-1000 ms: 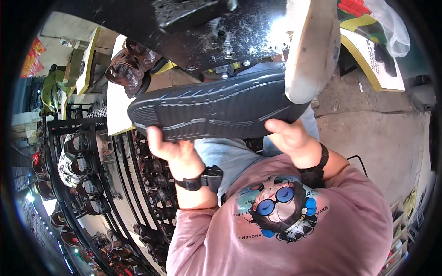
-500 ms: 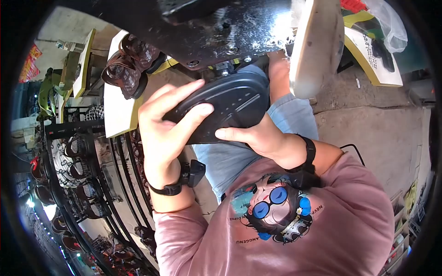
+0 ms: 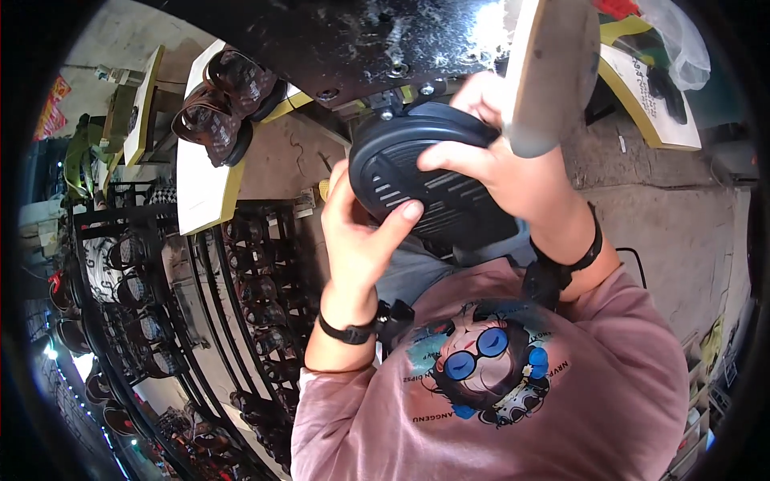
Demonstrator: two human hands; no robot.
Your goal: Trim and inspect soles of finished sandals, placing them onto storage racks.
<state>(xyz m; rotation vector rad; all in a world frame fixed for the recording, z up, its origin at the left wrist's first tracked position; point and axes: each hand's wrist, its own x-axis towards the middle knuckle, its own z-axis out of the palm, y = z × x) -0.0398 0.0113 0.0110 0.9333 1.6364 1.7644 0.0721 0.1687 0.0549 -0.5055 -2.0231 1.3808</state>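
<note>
Both hands grip a black shoe sole (image 3: 449,196), its ridged and slotted face turned up toward me and its thick rounded rim at the far side. My left hand (image 3: 353,244) is closed on the near left edge, thumb lying on the ridges and fingers behind. Across the right side goes my right hand (image 3: 517,172), its thumb pressed on the face; some of its fingers show beyond the far rim. Right above the rim sit the small metal parts (image 3: 388,104) under a scuffed black machine (image 3: 337,48). The underside of the sole is hidden.
A pale rounded board (image 3: 553,80) juts down close to my right hand. Brown strapped sandals (image 3: 228,108) stand on a white, yellow-edged table (image 3: 200,192) at the left. Black racks (image 3: 144,297) hold many more sandals. Another yellow-edged table (image 3: 634,88) stands at the right.
The sole has turned and shifted right between my hands. My right hand has moved up to its far right side, and my left hand has slid right and down to the near left edge.
</note>
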